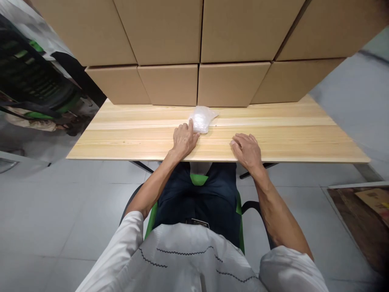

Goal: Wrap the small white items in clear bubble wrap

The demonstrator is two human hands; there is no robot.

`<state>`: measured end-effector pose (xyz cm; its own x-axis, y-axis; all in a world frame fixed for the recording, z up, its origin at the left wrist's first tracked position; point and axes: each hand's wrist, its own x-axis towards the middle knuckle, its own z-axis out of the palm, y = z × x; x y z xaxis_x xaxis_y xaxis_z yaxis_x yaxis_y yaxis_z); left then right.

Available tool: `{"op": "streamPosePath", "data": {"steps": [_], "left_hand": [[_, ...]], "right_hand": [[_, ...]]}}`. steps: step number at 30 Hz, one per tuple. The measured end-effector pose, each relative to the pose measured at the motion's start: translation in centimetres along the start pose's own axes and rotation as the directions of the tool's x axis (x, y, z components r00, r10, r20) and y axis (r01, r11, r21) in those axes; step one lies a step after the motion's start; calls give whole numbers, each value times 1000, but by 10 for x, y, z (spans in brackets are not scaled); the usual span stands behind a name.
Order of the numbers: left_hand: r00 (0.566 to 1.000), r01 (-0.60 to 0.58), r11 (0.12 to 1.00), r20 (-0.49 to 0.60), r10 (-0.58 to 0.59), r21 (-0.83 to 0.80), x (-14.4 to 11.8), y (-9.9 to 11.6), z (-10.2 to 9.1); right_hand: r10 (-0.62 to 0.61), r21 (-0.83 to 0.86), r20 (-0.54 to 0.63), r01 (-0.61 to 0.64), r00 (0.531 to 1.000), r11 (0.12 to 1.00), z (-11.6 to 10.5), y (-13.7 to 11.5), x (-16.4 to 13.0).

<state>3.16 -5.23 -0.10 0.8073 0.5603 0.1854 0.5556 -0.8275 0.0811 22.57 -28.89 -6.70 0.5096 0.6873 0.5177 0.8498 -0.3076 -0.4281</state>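
Note:
A small packet of clear bubble wrap [201, 119] lies on the wooden table [136, 142], near the row of boxes; what it contains cannot be made out through the plastic. My left hand [184, 140] rests on the wood just left of it. Its index finger touches the packet's left edge, while the thumb points toward the lower edge, apart from the finger. To the right, my right hand [246, 151] lies near the table's front edge, away from the packet. Its fingers are loosely curled together, with nothing visible in them.
Two rows of closed cardboard boxes [170, 83] form a wall along the table's back. I sit on a green and black chair [199, 179]. At the far left stands a dark rack-like object [33, 77]. A brown mat or board [358, 223] lies on the floor at right.

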Motion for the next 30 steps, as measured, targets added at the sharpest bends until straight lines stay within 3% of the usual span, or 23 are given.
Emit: {"op": "streamPosePath", "data": {"steps": [9, 13, 15, 18, 20, 22, 24, 26, 28, 30], "left_hand": [[999, -23, 998, -32, 21, -65, 3, -7, 5], [993, -16, 938, -114, -26, -346, -14, -22, 16], [982, -3, 784, -148, -114, -620, -27, -31, 22], [965, -14, 372, -110, -238, -928, -45, -42, 20], [971, -13, 103, -37, -238, -995, -52, -46, 9], [981, 17, -78, 32, -190, -997, -55, -47, -2], [986, 52, -170, 78, -149, -984, -54, -44, -8], [984, 76, -192, 105, -147, -978, -55, -36, -6], [983, 93, -143, 114, -147, -985, -59, -24, 1], [990, 91, -10, 92, -105, -996, -65, -11, 8]], "right_hand": [[30, 15, -5, -30, 1000, 999, 1, -3, 1], [152, 245, -6, -146, 988, 959, -3, -5, 4], [291, 482, -16, -248, 957, 841, -6, -2, 5], [421, 749, -15, -268, 907, 606, -12, 12, 7], [414, 788, 2, -256, 910, 559, -18, 24, 7], [389, 766, 10, -257, 921, 589, -22, 32, 7], [394, 758, -20, -243, 919, 606, -23, 31, 7], [429, 781, -57, -228, 901, 581, -22, 20, 3], [462, 773, -69, -245, 884, 585, -20, 2, -6], [449, 695, -47, -293, 893, 657, -20, -15, -18]]}}
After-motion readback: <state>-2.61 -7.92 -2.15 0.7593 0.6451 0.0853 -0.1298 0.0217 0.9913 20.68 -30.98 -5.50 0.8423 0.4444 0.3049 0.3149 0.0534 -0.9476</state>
